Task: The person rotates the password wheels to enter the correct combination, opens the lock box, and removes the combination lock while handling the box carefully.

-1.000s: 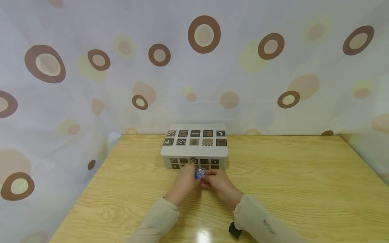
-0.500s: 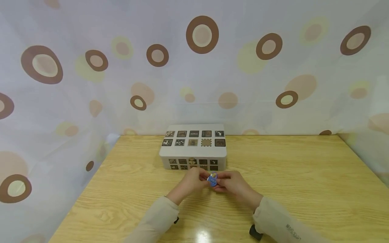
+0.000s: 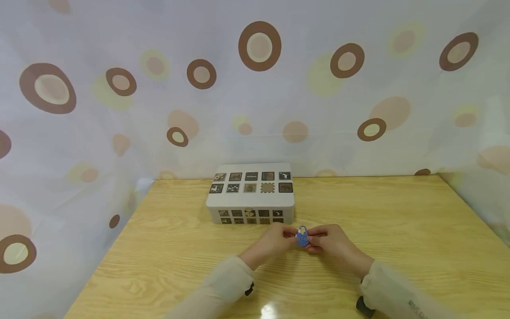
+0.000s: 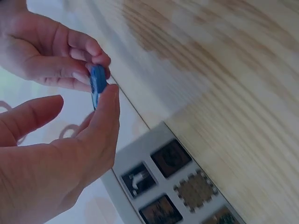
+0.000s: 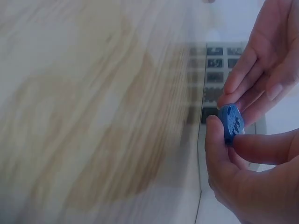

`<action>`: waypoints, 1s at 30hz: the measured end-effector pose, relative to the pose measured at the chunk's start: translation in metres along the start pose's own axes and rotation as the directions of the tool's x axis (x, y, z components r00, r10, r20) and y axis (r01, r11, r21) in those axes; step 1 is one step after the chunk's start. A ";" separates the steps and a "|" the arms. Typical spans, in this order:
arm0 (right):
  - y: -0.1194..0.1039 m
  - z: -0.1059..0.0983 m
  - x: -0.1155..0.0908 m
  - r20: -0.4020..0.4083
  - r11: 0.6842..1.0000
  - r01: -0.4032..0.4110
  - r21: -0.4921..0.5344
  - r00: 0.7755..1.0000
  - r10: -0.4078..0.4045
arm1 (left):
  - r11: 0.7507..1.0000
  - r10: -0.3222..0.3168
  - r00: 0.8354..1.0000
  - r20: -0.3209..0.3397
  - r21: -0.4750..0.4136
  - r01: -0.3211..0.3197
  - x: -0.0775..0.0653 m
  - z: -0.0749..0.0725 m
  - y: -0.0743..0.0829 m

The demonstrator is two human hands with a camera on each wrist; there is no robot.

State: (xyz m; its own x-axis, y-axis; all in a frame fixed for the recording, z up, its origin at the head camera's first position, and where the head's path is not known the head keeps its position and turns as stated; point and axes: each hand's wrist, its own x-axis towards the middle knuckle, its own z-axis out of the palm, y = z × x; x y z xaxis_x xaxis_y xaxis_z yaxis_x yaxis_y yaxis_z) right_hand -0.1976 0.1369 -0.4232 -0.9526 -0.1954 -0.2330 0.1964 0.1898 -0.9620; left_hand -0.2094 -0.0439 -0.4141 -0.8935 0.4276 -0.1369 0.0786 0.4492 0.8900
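A small blue combination padlock (image 3: 302, 239) with a blue shackle is held above the table, in front of and to the right of the white box (image 3: 251, 200). My right hand (image 3: 336, 244) pinches it between thumb and fingers, as the right wrist view also shows. Beside it, the fingers of my left hand (image 3: 272, 240) are extended and touch the padlock's edge. In the left wrist view the thumb of that left hand (image 4: 70, 154) stands apart from the padlock (image 4: 97, 84). The box's lid is down, and a gold-coloured clasp (image 3: 249, 212) sits on its front.
The wood-grain table (image 3: 159, 261) runs back to a curtain (image 3: 223, 146) with brown rings and pale spots. Dark small devices (image 3: 364, 306) sit under both sleeves at the wrists. The box stands near the table's back edge.
Both hands have drawn away from the box's clasp and moved right with the padlock. The left hand's fingers have loosened from around it. The clasp has come into view. The camera has turned slightly right.
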 end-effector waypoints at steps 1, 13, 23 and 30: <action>0.000 -0.005 0.000 -0.005 1.000 0.001 -0.015 1.000 -0.001 | 1.000 -0.003 1.000 0.001 -0.006 0.003 0.002 0.004 0.003; 0.008 -0.050 0.008 -0.081 0.995 -0.036 -0.097 0.996 0.028 | 0.999 -0.023 1.000 0.007 -0.029 0.023 0.031 0.038 0.024; 0.011 -0.065 0.014 -0.108 0.986 -0.043 -0.159 0.994 0.026 | 0.980 -0.127 0.992 0.005 -0.156 0.126 0.049 0.053 0.028; 0.010 -0.071 0.019 -0.122 0.984 -0.089 -0.153 0.990 0.071 | 0.965 -0.181 0.983 -0.026 -0.199 0.172 0.056 0.059 0.030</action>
State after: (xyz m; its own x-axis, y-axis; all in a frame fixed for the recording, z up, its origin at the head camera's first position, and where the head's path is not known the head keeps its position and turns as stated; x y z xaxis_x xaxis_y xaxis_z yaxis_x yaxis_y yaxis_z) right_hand -0.2298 0.2031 -0.4268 -0.9576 -0.0629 -0.2813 0.2426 0.3513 -0.9043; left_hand -0.2309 0.0394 -0.4204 -0.9041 0.3190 -0.2844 -0.1660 0.3509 0.9216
